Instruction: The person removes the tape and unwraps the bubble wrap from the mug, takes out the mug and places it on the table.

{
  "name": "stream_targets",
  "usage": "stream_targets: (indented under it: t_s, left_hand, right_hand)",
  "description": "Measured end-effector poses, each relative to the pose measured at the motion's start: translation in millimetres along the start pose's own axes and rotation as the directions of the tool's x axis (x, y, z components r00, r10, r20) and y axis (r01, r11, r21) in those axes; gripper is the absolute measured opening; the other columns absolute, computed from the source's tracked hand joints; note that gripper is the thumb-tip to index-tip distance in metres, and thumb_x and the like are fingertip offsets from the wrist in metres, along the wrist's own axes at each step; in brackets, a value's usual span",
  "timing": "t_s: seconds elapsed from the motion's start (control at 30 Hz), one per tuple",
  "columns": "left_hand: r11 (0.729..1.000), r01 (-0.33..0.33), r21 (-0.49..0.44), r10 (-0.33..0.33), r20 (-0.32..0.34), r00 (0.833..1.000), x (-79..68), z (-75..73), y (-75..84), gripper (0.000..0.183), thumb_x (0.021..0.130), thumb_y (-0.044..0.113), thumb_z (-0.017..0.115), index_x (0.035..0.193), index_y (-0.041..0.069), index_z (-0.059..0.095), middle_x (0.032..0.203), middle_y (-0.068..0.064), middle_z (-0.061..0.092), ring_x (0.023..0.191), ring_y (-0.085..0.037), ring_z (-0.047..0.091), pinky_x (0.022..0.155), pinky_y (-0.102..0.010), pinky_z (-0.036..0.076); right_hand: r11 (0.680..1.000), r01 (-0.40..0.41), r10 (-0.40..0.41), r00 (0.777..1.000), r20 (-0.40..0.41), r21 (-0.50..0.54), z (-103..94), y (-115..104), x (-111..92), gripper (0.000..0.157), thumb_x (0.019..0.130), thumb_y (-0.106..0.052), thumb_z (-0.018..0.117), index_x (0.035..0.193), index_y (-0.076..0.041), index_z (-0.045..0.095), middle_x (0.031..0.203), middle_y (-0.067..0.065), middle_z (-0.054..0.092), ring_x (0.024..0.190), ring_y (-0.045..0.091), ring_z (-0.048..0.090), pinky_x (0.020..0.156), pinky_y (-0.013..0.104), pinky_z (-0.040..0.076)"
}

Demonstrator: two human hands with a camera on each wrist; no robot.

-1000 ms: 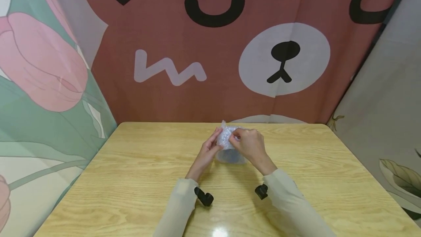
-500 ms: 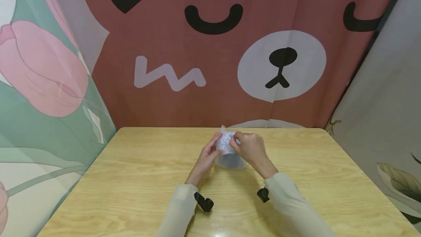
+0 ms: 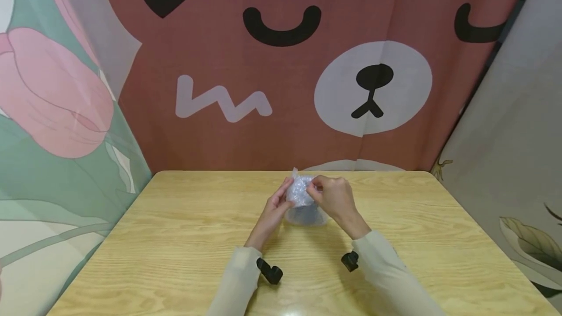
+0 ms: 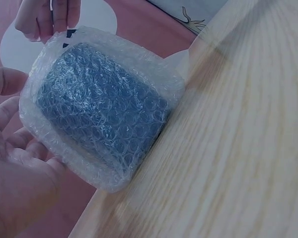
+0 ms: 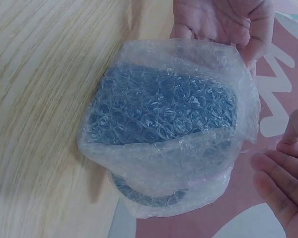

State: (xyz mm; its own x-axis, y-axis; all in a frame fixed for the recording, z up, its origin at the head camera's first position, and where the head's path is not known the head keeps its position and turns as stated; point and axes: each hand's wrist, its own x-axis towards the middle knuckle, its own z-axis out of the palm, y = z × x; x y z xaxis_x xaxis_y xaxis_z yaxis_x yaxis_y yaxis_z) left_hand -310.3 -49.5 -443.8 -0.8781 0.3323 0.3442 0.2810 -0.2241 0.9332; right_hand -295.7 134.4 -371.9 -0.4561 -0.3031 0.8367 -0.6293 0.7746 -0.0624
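A blocky blue object in clear bubble wrap (image 4: 102, 106) stands on the pale wood-grain worktop (image 3: 197, 238). The left hand (image 3: 272, 211) grips its side; the right hand (image 3: 337, 201) curls by its top, whether pinching I cannot tell.

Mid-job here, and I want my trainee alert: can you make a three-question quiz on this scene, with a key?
1. Multiple choice: Through the clear, glossy plastic bubble wrap, what colour is the wrapped object?
A) Bright yellow
B) Greyish blue
C) Red

2. True or false: The person's bare left grip is touching the wrap.

3. Count: In the head view, how many small black devices sit by the cuffs of the long cream fabric sleeves?

Key: 1. B; 2. True; 3. Two, one by each cuff.
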Motion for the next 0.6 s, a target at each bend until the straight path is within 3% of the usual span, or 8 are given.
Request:
stream_targets:
  t_s: [0.2,0.33,0.43,0.6]
  left_hand:
    - [1.000,-0.015,0.001,0.015,0.007,1.000,-1.0,-0.7,-0.8,0.059,0.093,-0.006,0.050,0.150,0.002,0.034,0.160,-0.009,0.011,0.145,-0.022,0.013,0.115,-0.032,0.018]
    - [1.000,-0.015,-0.014,0.015,0.007,1.000,-1.4,0.1,-0.7,0.059,0.094,-0.008,0.049,0.150,0.000,0.032,0.160,-0.011,0.009,0.145,-0.025,0.013,0.115,-0.034,0.018]
    - [0.999,-0.025,-0.021,0.025,0.007,1.000,-1.7,0.6,0.2,0.059,0.093,-0.008,0.049,0.150,-0.001,0.031,0.160,-0.011,0.009,0.145,-0.026,0.013,0.115,-0.036,0.018]
    - [0.999,-0.027,-0.019,0.027,0.011,1.000,-0.8,-0.1,-0.3,0.059,0.094,-0.008,0.048,0.150,-0.001,0.031,0.160,-0.011,0.009,0.145,-0.025,0.013,0.115,-0.035,0.019]
  right_hand:
    - [0.990,-0.108,0.108,0.994,0.001,0.086,-0.3,-0.5,-4.0,0.005,0.074,-0.003,0.071,0.072,0.001,0.073,0.065,0.008,0.069,0.049,0.015,0.063,0.045,0.028,0.054]
    - [0.960,-0.224,0.225,0.974,0.011,0.170,-1.1,1.4,-6.9,0.005,0.076,-0.003,0.072,0.073,0.002,0.073,0.065,0.009,0.069,0.053,0.015,0.066,0.048,0.029,0.055]
    - [0.920,-0.316,0.319,0.947,0.026,0.232,-1.5,3.7,-8.8,0.005,0.077,-0.004,0.072,0.073,0.000,0.074,0.064,0.006,0.069,0.054,0.013,0.065,0.047,0.026,0.054]
    - [0.817,-0.471,0.480,0.875,0.060,0.331,-3.5,6.3,-10.6,0.008,0.078,-0.006,0.070,0.071,-0.004,0.075,0.062,0.002,0.068,0.052,0.011,0.063,0.044,0.021,0.049]
